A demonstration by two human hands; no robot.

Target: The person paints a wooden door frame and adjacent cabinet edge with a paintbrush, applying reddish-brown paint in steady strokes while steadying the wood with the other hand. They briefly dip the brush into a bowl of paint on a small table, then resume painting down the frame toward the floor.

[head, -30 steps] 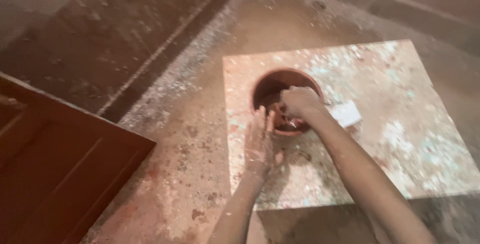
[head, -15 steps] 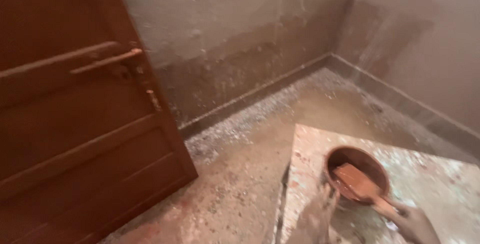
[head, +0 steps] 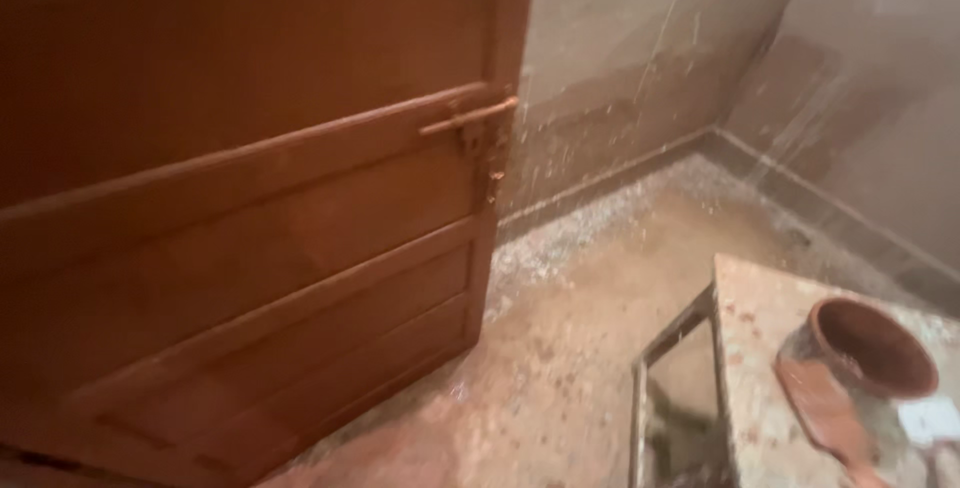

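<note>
At 9 o'clock: brown panelled door (head: 250, 248), filling the left half of the view. At 11 o'clock on its edge: metal latch (head: 468, 120). At 12 to 2 o'clock: grey splattered wall (head: 620, 68), meeting at a corner. At 6 o'clock: speckled floor (head: 590, 348). At 4 to 5 o'clock: table (head: 750, 348), speckled top, metal frame showing at its left edge. On the table at 5 o'clock: flat wooden paddle (head: 825, 413), touching the bowl's left side. At 4 o'clock: reddish-brown bowl (head: 870, 348), upright. Just right of the paddle: white piece (head: 925, 418), blurred. Left hand and right hand: outside the view; opening and hold cannot be told.
</note>
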